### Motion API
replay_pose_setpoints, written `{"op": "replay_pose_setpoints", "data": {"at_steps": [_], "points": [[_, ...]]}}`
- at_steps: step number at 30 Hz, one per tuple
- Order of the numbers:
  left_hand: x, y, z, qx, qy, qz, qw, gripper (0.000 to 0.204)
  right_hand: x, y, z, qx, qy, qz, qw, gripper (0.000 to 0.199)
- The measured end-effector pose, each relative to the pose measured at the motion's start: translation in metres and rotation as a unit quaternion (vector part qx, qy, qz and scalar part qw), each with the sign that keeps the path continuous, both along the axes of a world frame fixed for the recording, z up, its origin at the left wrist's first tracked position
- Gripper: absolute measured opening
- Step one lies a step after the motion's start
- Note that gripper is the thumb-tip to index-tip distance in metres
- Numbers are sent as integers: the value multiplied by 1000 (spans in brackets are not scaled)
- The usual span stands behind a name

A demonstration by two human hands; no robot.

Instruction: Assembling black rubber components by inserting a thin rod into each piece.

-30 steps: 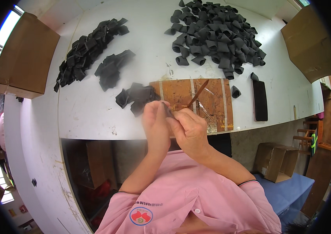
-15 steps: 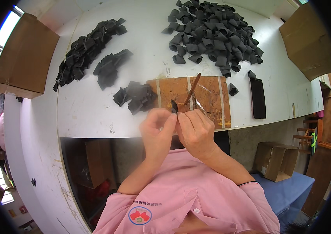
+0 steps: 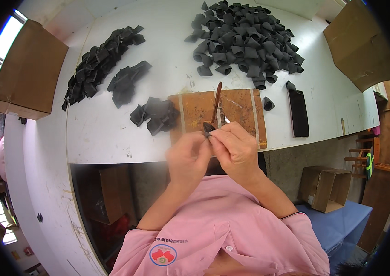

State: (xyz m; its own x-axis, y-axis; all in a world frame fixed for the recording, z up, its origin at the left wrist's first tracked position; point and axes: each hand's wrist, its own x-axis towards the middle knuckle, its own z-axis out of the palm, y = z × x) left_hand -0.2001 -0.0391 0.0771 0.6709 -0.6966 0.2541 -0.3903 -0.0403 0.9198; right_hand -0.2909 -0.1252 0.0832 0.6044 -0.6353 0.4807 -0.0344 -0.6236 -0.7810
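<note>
My left hand (image 3: 187,154) and my right hand (image 3: 237,149) meet at the near edge of a worn wooden board (image 3: 243,108). Pinched between their fingertips is a small black fabric piece (image 3: 209,127); its lower part is hidden by the fingers. Just beyond it a thin brown stick (image 3: 217,101) slants up over the board, and what holds its lower end cannot be made out. A small heap of flat black pieces (image 3: 156,114) overlaps the board's left edge, close to my left hand.
Further flat black pieces lie in a clump (image 3: 127,83) and a long row (image 3: 100,60) on the left. A large pile of black folded loops (image 3: 250,39) covers the back. A phone (image 3: 299,112) lies right of a single loop (image 3: 268,104). Cardboard boxes (image 3: 31,69) flank the table.
The stick's top has swung left and it now stands steeper. The black piece has turned between my fingertips, and my left hand is blurred by motion. The whole view has shifted slightly.
</note>
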Motion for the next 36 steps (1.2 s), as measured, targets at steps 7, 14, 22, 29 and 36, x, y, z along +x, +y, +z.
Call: {"op": "replay_pose_setpoints", "data": {"at_steps": [7, 14, 22, 29, 36], "points": [[0, -19, 7, -124, 401, 3, 908, 14, 7, -8, -15, -177, 40, -119, 976, 14], [12, -17, 26, -91, 480, -132, 863, 24, -5, -17, 12, 179, -6, -1, 984, 5], [-9, -34, 20, -138, -128, 80, 979, 17, -6, -33, 17, 683, -164, 267, 660, 17], [33, -28, 69, -216, 622, -217, 720, 21, 5, -56, 69, 449, -5, 255, 856, 26], [47, -45, 35, -185, 654, -226, 698, 20, 29, -85, 31, 485, -18, 300, 821, 26]]}}
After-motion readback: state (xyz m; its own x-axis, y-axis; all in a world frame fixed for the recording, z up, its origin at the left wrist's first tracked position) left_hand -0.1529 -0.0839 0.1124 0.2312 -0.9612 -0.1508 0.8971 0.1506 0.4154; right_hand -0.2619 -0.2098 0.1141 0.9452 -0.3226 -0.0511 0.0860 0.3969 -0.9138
